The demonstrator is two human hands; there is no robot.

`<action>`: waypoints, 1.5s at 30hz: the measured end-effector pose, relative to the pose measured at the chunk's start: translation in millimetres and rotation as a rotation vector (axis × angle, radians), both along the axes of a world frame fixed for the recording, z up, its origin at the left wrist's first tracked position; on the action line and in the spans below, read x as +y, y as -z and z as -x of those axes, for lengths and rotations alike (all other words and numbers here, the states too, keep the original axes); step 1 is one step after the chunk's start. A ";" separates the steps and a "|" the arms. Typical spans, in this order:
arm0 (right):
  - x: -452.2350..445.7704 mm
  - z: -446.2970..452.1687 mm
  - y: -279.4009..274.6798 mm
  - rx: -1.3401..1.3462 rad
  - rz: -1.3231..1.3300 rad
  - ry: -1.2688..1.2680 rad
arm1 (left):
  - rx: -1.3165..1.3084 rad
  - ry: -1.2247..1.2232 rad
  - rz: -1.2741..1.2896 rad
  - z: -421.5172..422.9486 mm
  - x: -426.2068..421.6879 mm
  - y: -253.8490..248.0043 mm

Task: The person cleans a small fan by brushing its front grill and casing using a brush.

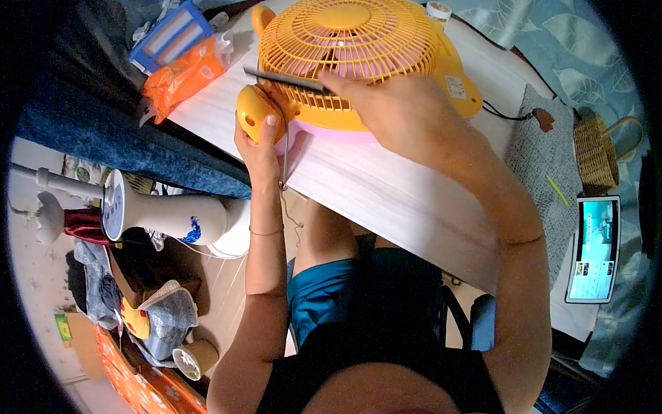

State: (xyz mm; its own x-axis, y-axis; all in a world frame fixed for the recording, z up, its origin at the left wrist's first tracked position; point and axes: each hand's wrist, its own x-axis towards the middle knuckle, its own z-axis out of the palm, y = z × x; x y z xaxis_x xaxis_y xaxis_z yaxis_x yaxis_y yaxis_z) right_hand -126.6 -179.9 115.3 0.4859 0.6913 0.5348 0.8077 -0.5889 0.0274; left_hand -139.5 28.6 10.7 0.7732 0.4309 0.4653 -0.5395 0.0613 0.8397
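A yellow fan with a round wire-like grille (338, 48) and a pink part beneath lies on the white table. My left hand (261, 148) is closed round its rounded yellow end piece (255, 114), thumb on top, with a thin grey cord (286, 162) running down beside it. My right hand (403, 114) is over the near side of the grille, gripping one end of a long, dark, flat tool (286, 80). The tool points left across the grille towards the end piece. Its exact kind cannot be made out.
An orange plastic packet (183, 79) and a blue-framed rack (172, 34) lie at the back left. On the right are a wicker basket (595, 155), a grey woven mat (545, 186) and a lit tablet (594, 248). A white vase (172, 214) stands left, below the table.
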 end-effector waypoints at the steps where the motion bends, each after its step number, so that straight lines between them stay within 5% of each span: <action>1: 1.1 0.9 -2.6 0.022 -0.034 0.026 | -0.001 -0.004 -0.009 0.2 -0.5 -1.3; 7: 0.2 0.5 8.8 -0.005 0.154 -0.023 | 0.012 -0.003 -0.030 -0.7 0.9 -1.2; 13: 0.3 -12.4 16.9 -0.080 -0.042 -0.018 | 0.007 0.004 -0.035 -2.8 4.7 5.3; 16: 5.5 5.6 11.8 -0.019 0.220 0.068 | 0.005 -0.004 -0.032 -3.9 4.6 4.5; 19: 4.6 -2.7 9.0 -0.033 0.024 0.041 | -0.002 -0.013 -0.037 -2.9 2.7 1.6; 25: 9.4 10.9 11.5 0.050 0.207 0.071 | 0.018 -0.006 -0.043 -1.4 3.3 0.8; 28: 5.4 -1.5 14.1 0.009 -0.052 -0.034 | 0.016 -0.016 -0.027 -0.6 1.6 -0.3; 45: 12.8 14.8 8.3 0.236 0.175 0.064 | 0.019 -0.093 -0.098 -4.0 6.2 5.9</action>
